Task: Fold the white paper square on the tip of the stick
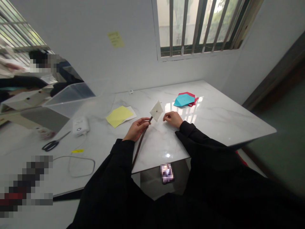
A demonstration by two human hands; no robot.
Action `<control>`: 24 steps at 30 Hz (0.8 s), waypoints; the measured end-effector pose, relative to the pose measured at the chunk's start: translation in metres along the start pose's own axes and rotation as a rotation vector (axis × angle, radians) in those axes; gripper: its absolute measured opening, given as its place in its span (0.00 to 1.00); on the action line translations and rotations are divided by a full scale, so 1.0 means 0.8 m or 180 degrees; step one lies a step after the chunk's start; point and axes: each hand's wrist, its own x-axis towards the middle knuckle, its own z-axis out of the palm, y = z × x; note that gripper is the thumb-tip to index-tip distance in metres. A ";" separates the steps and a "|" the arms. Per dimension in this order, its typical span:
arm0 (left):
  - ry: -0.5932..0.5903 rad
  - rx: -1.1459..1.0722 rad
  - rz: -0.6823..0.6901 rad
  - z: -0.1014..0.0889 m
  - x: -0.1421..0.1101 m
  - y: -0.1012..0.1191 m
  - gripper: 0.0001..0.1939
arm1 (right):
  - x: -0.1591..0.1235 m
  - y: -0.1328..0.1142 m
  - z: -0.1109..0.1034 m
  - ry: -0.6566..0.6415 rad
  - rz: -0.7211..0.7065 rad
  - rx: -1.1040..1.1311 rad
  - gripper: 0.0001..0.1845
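Observation:
Between the fingers of my left hand point(138, 128) is a thin brown stick point(141, 143), slanting down toward the table's front edge. At its upper end sits a cream-white paper piece point(156, 110), square with a small dark spot in the middle. My right hand point(173, 119) is just right of the paper, apart from it, with its fingers curled together; whether anything small is in them is hidden. To the left of the stick lie a yellow paper piece point(118, 116) and a white one point(131, 114) partly under it. Blue paper point(184, 100) rests on red paper point(187, 93) at the back right.
Black-handled scissors point(50, 145), a white box-shaped device point(80, 126) with a cable, and a yellow strip point(77, 151) lie left on the marble-patterned table point(214, 105). A clear plastic panel point(69, 98) stands behind them. Another person is at the far left. A phone point(167, 173) shows below the edge.

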 end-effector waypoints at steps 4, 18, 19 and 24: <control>-0.0027 0.0027 0.0026 0.002 -0.001 0.001 0.26 | 0.002 0.001 0.001 0.0185 0.0082 0.0080 0.12; -0.0018 -0.0034 -0.0032 0.000 -0.002 0.001 0.26 | -0.002 0.003 -0.005 -0.0325 -0.0101 -0.0061 0.14; -0.0020 -0.0037 -0.0031 0.000 -0.002 0.001 0.26 | -0.001 0.003 -0.004 -0.0295 -0.0105 -0.0075 0.14; 0.0007 0.0005 -0.0038 0.000 -0.001 0.001 0.26 | -0.001 0.003 -0.001 -0.0159 -0.0053 -0.0099 0.14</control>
